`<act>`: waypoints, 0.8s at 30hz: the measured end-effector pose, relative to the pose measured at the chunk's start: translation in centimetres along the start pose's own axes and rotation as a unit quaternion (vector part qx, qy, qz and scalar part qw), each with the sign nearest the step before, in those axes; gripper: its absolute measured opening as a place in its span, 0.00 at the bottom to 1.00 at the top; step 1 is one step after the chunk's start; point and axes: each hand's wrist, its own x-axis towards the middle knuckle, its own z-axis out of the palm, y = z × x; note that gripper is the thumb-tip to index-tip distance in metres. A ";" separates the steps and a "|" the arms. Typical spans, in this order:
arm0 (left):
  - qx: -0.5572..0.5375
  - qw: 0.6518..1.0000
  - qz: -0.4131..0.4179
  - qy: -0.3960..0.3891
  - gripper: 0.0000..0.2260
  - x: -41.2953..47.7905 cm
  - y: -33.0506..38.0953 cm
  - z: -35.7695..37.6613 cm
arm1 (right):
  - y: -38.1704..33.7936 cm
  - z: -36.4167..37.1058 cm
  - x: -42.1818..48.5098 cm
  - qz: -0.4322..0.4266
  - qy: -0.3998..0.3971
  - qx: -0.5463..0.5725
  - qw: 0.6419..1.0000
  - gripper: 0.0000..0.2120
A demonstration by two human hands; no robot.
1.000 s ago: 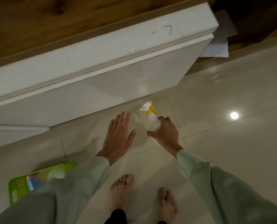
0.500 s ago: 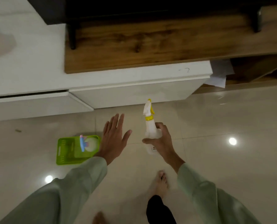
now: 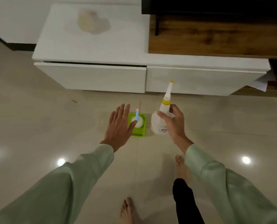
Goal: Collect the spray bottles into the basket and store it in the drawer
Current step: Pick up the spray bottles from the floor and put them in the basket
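My right hand [image 3: 172, 125] grips a white spray bottle with a yellow collar and nozzle [image 3: 158, 120], held upright above the floor just right of a green basket [image 3: 140, 133]. Inside the basket stands a second white spray bottle with a blue and pink top [image 3: 137, 121]. My left hand [image 3: 118, 128] hovers flat and empty, fingers spread, over the basket's left side, hiding part of it. The left drawer [image 3: 92, 78] of the white cabinet is slightly pulled out.
A white low cabinet [image 3: 89, 46] with two drawer fronts stands ahead, with a stained patch on top. A wooden shelf [image 3: 215, 39] sits to its right, with papers [image 3: 262, 81] sticking out. Glossy tile floor lies all around; my bare feet are below.
I have stepped left and back; the basket now sits directly under my hands. The bottle in my right hand has been carried to just beside the basket.
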 end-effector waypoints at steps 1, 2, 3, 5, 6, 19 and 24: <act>0.005 1.000 -0.006 0.002 0.31 -1.1 -1.5 -0.5 | -0.1 1.4 -0.9 -0.013 -0.008 -0.005 1.000 0.11; 0.009 1.000 -0.009 0.003 0.31 -1.9 -2.6 -0.8 | -0.3 2.5 -1.6 -0.023 -0.017 -0.008 1.000 0.11; 0.011 1.000 -0.012 0.004 0.31 -2.7 -3.8 -1.1 | -0.3 3.8 -2.2 -0.030 -0.029 -0.011 0.999 0.11; 0.004 1.000 -0.023 0.001 0.31 -3.8 -5.7 -1.4 | -0.2 6.2 -2.9 -0.037 -0.051 -0.025 0.998 0.12; -0.002 1.000 -0.031 0.000 0.31 -4.0 -6.5 -1.4 | 0.0 7.3 -3.0 -0.039 -0.056 -0.029 0.997 0.13; -0.048 0.995 -0.089 -0.013 0.35 -0.6 -16.2 2.0 | 7.0 19.4 -0.1 -0.020 -0.034 -0.095 0.995 0.16; -0.052 0.994 -0.088 -0.036 0.34 1.5 -20.9 5.6 | 12.5 24.7 2.1 -0.023 -0.020 -0.099 0.995 0.15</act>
